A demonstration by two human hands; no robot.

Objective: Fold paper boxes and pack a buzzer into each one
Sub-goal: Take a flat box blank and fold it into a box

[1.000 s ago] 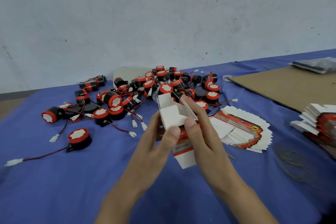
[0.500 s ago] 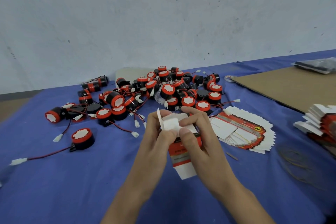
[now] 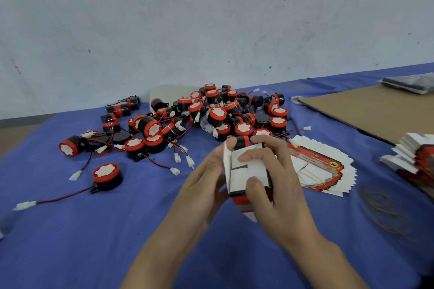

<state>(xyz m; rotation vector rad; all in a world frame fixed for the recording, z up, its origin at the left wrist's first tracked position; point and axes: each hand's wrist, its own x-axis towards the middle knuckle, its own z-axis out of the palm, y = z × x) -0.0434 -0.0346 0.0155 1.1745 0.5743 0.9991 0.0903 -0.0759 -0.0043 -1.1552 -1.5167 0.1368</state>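
While both hands close the end flaps of one paper box point(image 3: 237, 179), the risks lie in the fold itself. The left hand point(image 3: 206, 180) curls round the box's left wall and a loose side flap. If that flap slips free, the panel could spring back open. The right hand point(image 3: 279, 190) grips the box from the other side, forefinger and thumb pressing the white flaps flat. Uneven pressure there might crease the card or leave the tuck skewed. I cannot tell whether a buzzer is inside, and closing both ends on an empty box would mean undoing the work.

Beyond the hands, the heap of buzzers point(image 3: 218, 112) is laced with red and black leads, so lifting one would probably drag its neighbours along.

Counted from the left:
- One lone buzzer point(image 3: 106, 175) lies well left of the left hand on the table point(image 3: 94, 241).
- The heap holds several dozen buzzers, too tangled for an exact figure.
- One box sits between the two hands.
- One fan of flat blanks point(image 3: 324, 166) lies just right of the right hand.
- A loose scatter of rubber bands point(image 3: 387, 209) lies further right.
- A second stack of blanks point(image 3: 415, 157) sits at the far right.
- One cardboard sheet point(image 3: 375, 110) lies behind the stacks.
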